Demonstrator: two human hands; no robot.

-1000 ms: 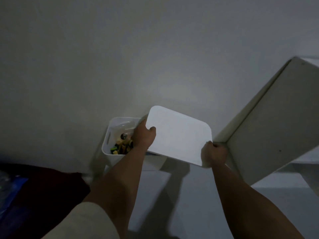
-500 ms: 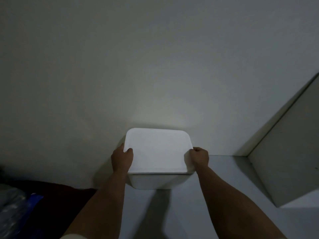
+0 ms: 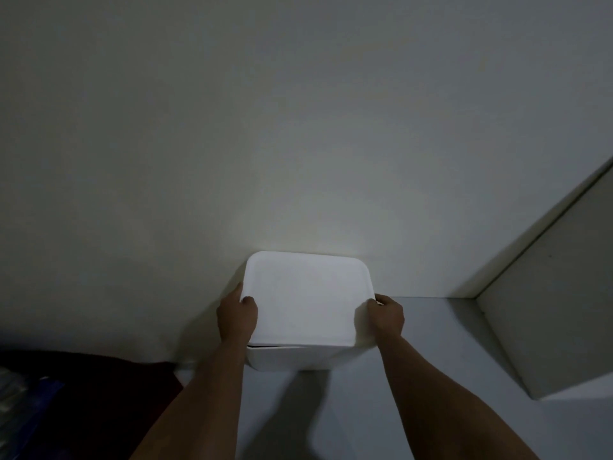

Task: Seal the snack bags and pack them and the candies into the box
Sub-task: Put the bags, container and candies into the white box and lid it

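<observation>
left hand [image 3: 237, 318] and right hand [image 3: 386, 315], fingers clamped on lid [image 3: 306, 300] sides, seat it squarely on box [image 3: 292, 358].

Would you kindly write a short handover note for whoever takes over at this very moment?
Left hand grips the lid's left edge; right hand grips its right edge.
The lid lies on the white box, which stands by the wall; a dark gap shows at the near-left corner.
Contents are hidden, so packing cannot be confirmed.
Left: press that corner down, then let go.
</observation>
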